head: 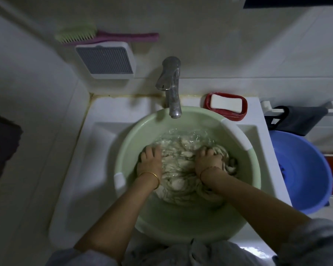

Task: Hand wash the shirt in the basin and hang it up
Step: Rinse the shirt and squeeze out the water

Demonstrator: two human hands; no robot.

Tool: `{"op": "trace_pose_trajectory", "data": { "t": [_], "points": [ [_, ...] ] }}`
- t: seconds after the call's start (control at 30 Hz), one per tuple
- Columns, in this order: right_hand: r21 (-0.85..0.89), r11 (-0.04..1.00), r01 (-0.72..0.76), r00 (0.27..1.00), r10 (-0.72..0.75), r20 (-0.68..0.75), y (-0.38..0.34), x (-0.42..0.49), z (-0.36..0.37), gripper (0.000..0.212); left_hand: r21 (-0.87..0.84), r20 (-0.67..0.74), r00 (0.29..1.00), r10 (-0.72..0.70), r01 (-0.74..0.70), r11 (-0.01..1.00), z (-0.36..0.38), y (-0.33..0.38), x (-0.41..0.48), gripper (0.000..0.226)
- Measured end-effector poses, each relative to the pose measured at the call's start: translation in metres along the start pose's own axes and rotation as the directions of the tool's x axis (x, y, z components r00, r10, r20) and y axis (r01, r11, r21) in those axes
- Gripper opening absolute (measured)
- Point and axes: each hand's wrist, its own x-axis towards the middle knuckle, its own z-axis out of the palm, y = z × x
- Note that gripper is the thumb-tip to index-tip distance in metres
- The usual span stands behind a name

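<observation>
1. Shirt (178,166), one pale garment, lies bunched and sodden in the water of the green basin (190,225), between the two hands; that is where it needs to be for scrubbing.
2. The left hand (149,159) presses down on the shirt's left side with its fingers dipping into the water; whether they curl round cloth I cannot tell. It probably serves to pin the fabric.
3. The right hand (209,159) has its fingers curled tight round a twisted roll of the shirt, likely to knead or rub it against the rest.
4. Each wrist wears one thin bangle.
5. The basin sits in the white sink (104,131), right under the single tap (171,85), so it can be filled where it stands. No water runs from the spout.
6. One bar of soap (226,103) rests in a red dish (207,101) at the sink's back corner, close by the right hand.
7. One brush (104,36) lies on top of a wall box above.
8. A second, blue basin (306,169) stands to the right, well apart, perhaps for rinsing.
9. By my judgement the washing is under way; wringing and hanging are not yet done.
</observation>
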Motion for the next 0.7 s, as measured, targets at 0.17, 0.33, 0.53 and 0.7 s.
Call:
{"op": "trace_pose_trajectory", "data": {
  "t": [0.17,0.33,0.53,0.7],
  "points": [
    [0.027,0.989,0.143,0.962,-0.145,0.232,0.009,-0.011,0.003,0.040,-0.396,0.074,0.944,-0.323,0.325,0.859,-0.004,0.012,0.004,0.062],
    [0.151,0.980,0.132,0.983,-0.110,-0.148,-0.004,-0.020,-0.024,0.031,-0.352,0.117,0.991,-0.058,0.096,0.931,-0.012,0.011,0.005,0.006],
    [0.566,0.806,0.171,0.985,-0.118,-0.129,-0.020,0.011,-0.003,0.050,-0.404,0.153,0.983,0.099,-0.029,0.914,0.002,0.017,-0.003,0.064],
    [0.417,0.909,0.028,0.998,-0.003,-0.062,0.010,0.007,0.002,0.042,-0.246,0.156,0.987,-0.023,0.061,0.967,-0.010,-0.004,-0.001,0.064]
  ]
}}
